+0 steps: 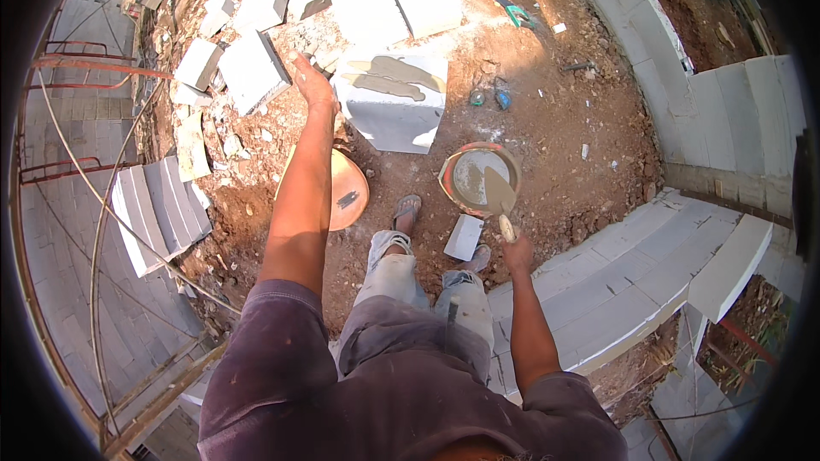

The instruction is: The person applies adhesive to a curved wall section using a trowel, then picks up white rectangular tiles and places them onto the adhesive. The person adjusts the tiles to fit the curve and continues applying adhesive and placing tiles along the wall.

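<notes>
Faded short-sleeved shirt (410, 414), pale jeans (382, 286), open sandals (409, 202).
Shirt is dark purplish-brown, lower centre of frame, dusty patches; left sleeve (278, 333) has stitched hem. Jeans are washed-out, mid-frame, ragged at left cuff (389, 243). Sandals: greyish, strapped. Left hand (313, 85), right hand (516, 253): bare.

1. The left forearm (301, 196) hides part of the orange round object (349, 192).
2. Whether the left hand (313, 85) touches the mortar-smeared block (389, 119) is unclear.
3. The blue item (503, 100) is too small to identify.
</notes>
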The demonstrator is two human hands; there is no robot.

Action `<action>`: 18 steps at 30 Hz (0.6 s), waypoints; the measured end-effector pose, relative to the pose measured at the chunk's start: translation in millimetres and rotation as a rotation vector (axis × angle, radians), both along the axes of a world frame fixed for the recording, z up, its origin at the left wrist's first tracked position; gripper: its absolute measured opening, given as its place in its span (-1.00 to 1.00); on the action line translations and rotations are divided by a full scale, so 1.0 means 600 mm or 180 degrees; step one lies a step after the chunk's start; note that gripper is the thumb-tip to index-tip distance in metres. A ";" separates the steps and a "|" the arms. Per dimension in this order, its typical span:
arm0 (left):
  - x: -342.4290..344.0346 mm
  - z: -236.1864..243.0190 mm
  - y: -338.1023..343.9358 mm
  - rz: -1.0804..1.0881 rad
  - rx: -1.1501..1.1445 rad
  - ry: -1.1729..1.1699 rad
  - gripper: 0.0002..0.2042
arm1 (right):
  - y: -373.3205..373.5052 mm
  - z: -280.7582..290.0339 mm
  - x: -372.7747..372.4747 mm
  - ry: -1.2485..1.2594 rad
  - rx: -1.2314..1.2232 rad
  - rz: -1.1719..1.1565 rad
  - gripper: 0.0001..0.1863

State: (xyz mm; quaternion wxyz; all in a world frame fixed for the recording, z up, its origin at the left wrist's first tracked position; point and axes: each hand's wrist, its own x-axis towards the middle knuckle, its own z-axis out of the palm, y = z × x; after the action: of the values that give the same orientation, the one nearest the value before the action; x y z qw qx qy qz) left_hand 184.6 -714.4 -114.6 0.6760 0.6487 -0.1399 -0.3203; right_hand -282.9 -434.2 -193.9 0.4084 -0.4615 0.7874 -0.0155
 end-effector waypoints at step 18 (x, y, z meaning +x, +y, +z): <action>0.160 -0.428 0.096 -0.1706 0.0581 0.1441 -0.46 | -0.435 -0.272 0.252 -0.1894 -0.1544 0.2025 0.39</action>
State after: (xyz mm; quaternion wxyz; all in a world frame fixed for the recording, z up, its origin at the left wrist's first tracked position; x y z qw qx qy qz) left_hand 280.6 -657.0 -371.6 0.5212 0.5593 -0.1226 -0.6329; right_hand -131.5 -694.9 -357.0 0.4808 -0.7361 0.4306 -0.2038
